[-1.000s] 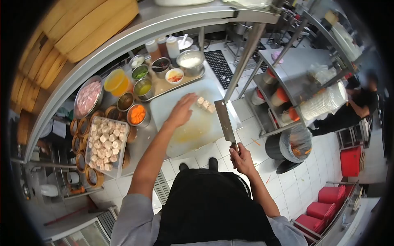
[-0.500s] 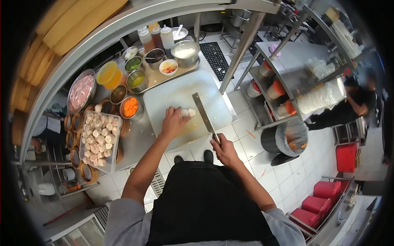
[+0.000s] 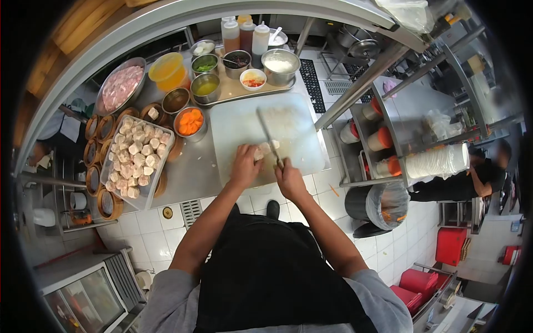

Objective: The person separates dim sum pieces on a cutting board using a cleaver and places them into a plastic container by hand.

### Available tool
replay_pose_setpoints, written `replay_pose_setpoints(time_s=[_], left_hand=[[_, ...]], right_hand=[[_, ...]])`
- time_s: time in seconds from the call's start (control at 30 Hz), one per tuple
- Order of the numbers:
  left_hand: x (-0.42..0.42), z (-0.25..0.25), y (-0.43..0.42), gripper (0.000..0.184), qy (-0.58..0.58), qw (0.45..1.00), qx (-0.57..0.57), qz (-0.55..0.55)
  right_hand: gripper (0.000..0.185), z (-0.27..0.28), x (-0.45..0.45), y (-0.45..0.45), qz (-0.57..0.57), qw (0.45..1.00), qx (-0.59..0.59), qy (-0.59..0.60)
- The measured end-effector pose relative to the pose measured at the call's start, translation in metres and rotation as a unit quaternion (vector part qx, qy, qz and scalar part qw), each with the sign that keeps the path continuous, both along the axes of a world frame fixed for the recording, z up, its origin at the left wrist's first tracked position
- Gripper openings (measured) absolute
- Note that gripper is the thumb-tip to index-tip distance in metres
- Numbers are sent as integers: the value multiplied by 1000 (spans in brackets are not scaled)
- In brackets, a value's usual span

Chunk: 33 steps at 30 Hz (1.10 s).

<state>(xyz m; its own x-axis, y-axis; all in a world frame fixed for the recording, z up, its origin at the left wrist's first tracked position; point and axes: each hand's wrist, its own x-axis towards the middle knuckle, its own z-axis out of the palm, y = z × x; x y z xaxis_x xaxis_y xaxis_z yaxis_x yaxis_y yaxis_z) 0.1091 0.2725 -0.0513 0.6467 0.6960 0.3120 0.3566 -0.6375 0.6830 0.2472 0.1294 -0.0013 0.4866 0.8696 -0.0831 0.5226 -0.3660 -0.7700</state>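
Note:
My right hand (image 3: 290, 178) is wrapped round the handle of a long-bladed knife (image 3: 267, 130). The blade, somewhat blurred, points away from me across the white cutting board (image 3: 236, 119). Close to its left side, my left hand (image 3: 245, 166) has its fingers curled down against a pale, rounded dumpling-like piece (image 3: 259, 152). Another pale piece (image 3: 274, 144) lies at the blade; whether it is cut through I cannot tell. To the left, many similar pale pieces (image 3: 135, 149) are heaped in a clear tray (image 3: 157, 176).
Bowls of shredded carrot (image 3: 190, 122), yellow liquid (image 3: 206, 89) and white powder (image 3: 280, 62) stand behind and left of the board. Squeeze bottles (image 3: 261, 39) rise behind. Bamboo steamers (image 3: 110, 204) surround the tray. Right are a metal post (image 3: 361, 77), a lined bin (image 3: 387, 202) and another person (image 3: 483, 177).
The knife has come left and now meets the pale pieces, with my right hand closer to my left. The whole view has shifted, so the board sits further right.

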Motion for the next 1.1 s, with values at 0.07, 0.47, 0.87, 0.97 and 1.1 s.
replay_pose_setpoints(time_s=[0.07, 0.47, 0.87, 0.97, 1.1], left_hand=[[0, -3, 2, 54, -7, 1000, -3, -3], [-19, -2, 0, 50, -57, 992, -113, 23], [-16, -11, 2, 45, -64, 994, -85, 35], [-16, -15, 7, 47, -70, 995, -65, 28], [-15, -3, 11, 60, -49, 999, -17, -8]], right_hand=[[34, -17, 7, 1, 18, 999, -37, -4], [29, 93, -21, 1, 16, 998, 45, 28], [31, 2, -19, 7, 31, 999, -13, 17], [32, 26, -12, 4, 22, 992, -64, 107], [32, 55, -17, -3, -12, 1000, -5, 18]])
